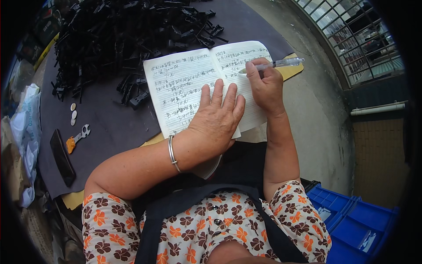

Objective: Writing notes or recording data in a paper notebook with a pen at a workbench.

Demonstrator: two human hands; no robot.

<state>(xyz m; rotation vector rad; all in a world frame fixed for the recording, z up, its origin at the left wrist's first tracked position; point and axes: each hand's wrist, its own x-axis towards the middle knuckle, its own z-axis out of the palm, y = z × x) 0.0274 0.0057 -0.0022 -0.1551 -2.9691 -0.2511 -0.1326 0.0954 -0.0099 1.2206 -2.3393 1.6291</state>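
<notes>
Left hand (214,115) lies across the lined notebook (254,110), grip released; right hand (267,86) clasps a transparent pen (286,62) over its right half.

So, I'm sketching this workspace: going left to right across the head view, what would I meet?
Plastic bag → long black object → orange-handled tool → left hand → right hand → blue crates.
</notes>
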